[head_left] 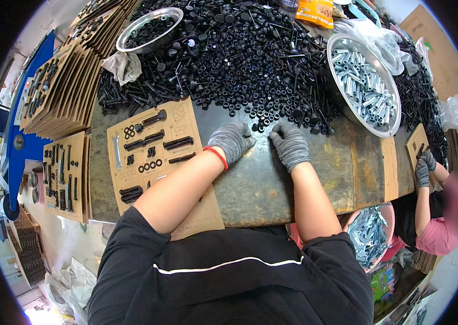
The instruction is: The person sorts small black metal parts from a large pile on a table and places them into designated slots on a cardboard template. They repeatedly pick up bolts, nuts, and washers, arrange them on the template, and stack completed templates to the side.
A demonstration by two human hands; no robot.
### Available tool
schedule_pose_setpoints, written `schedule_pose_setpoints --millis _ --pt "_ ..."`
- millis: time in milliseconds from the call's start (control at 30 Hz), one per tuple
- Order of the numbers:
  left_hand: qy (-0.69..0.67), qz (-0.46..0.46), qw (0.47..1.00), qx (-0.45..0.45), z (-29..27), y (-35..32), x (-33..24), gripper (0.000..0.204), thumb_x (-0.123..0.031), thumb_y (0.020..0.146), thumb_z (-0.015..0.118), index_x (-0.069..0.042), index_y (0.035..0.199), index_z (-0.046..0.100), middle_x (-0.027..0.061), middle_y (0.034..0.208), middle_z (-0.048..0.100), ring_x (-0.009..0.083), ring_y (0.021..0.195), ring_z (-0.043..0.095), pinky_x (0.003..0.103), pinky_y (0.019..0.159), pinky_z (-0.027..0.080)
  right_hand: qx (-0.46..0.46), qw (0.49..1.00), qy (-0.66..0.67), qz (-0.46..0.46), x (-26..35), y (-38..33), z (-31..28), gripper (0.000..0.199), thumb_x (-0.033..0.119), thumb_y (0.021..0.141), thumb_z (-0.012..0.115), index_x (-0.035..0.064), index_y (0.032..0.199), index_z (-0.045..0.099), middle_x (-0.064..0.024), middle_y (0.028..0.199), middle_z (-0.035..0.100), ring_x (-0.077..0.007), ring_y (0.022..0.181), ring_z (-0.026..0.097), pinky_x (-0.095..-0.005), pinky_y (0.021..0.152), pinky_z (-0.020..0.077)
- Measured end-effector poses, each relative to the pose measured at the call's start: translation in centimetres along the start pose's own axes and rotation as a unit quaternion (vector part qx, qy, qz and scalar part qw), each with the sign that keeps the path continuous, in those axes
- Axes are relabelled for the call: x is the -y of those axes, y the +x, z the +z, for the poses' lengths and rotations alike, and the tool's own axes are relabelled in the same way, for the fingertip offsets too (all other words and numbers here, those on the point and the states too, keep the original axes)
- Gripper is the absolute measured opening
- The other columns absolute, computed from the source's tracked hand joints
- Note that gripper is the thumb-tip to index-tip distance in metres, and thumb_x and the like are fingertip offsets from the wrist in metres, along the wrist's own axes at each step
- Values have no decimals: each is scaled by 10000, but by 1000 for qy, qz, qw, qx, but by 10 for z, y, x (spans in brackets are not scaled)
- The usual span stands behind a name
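Both my hands wear grey knit gloves and rest at the near edge of a heap of black nuts [262, 122]. My left hand [231, 142], with a red band at its wrist, has its fingers curled together. My right hand [290, 145] is also closed, a short gap away from the left. Whatever either hand may hold is hidden by the fingers. Partly under my left forearm lies a brown cardboard sheet [123, 129] bearing black bolts, rings, nuts and a silver wrench [117, 151].
A metal bowl of silver sleeves [363, 89] stands at right, another bowl [122, 40] at back left. Filled cardboard sheets [69, 92] stack at left. A pink tub [389, 216] of metal parts sits below the table edge. At far right, a co-worker's gloved hands [425, 168] work on a board.
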State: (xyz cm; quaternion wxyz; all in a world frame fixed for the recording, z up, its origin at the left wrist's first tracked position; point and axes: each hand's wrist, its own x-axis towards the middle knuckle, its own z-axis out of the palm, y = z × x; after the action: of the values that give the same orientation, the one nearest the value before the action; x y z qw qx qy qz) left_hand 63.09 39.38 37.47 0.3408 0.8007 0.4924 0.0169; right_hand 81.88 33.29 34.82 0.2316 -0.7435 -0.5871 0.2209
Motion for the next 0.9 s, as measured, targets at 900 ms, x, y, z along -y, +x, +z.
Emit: schedule_pose_setpoints --millis 900 --pt "-12 45 993 -110 29 7 -21 402 -242 761 724 -67 1109 624 153 936 662 310 901 638 403 809 520 110 993 -9 -42 5 -15 -32 346 155 777 661 70 1110 630 -185 1054 643 -334 991 615 -396 879 499"
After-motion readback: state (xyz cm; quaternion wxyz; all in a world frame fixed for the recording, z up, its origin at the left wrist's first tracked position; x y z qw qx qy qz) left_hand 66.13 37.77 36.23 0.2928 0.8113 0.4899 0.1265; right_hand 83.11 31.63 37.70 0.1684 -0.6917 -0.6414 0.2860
